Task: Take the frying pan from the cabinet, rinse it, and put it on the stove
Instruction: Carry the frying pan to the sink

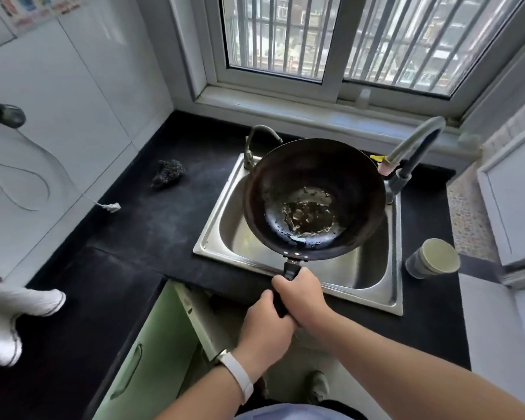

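The dark frying pan (312, 189) hangs over the steel sink (225, 225), its bowl tilted a little toward me, with brownish residue and wet patches in its bottom. Both hands grip its black handle (291, 269). My right hand (300, 294) holds the handle nearer the pan. My left hand (265, 322), with a white wristband, holds the handle's end just behind it. The grey tap (419, 147) curves up at the sink's right rear, its spout beside the pan's far right rim. No water stream shows.
A black counter (140, 231) surrounds the sink. A dark scouring pad (168, 173) lies to the left, a cylindrical cup (432, 258) to the right. A second small tap (255, 144) stands behind the sink. The green cabinet door (152, 353) below hangs open. A white cloth (15, 310) is at far left.
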Demonstrator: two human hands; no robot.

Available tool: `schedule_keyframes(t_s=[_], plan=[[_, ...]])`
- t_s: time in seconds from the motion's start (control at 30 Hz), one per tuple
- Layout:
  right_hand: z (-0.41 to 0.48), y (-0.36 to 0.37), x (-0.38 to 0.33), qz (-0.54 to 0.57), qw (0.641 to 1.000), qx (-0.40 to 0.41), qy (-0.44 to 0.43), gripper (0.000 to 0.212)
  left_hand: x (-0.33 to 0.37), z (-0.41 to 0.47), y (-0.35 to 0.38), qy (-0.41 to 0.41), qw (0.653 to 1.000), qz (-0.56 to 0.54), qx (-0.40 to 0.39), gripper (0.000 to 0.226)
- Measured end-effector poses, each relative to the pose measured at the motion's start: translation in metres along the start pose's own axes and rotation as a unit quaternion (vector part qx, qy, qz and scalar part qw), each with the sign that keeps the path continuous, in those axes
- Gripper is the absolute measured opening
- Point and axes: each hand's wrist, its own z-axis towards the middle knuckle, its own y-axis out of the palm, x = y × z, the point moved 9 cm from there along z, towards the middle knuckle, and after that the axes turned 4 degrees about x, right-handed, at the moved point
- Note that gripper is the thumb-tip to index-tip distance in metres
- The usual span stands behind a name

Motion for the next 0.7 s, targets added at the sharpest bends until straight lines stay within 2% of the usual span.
schedule_keyframes(t_s=[0.3, 0.4, 0.53, 0.6, 0.67, 0.7], plan=[[0.016, 0.014, 0.000, 0.000, 1.000, -0.010, 0.028, 0.025, -0.007, 0.027, -0.008, 0.020, 1.000, 0.013, -0.012, 0.013], [0.025, 0.011, 0.005, -0.035, 0.999, -0.019, 0.022, 0.028, -0.004, 0.036, -0.005, 0.026, 0.999, 0.030, -0.018, 0.011], [0.042, 0.005, 0.012, -0.078, 0.995, -0.064, 0.013, 0.041, 0.004, 0.044, -0.002, 0.039, 0.997, 0.068, -0.013, 0.015], [0.050, -0.001, 0.016, -0.088, 0.990, -0.109, 0.017, 0.037, 0.006, 0.050, -0.002, 0.037, 0.995, 0.088, -0.004, 0.017], [0.058, -0.020, 0.013, -0.127, 0.984, -0.126, -0.019, 0.029, 0.007, 0.055, -0.002, 0.030, 0.995, 0.100, 0.002, 0.017], [0.062, -0.037, 0.006, -0.154, 0.981, -0.107, -0.052, 0.027, 0.007, 0.058, -0.002, 0.025, 0.994, 0.109, 0.004, 0.017]])
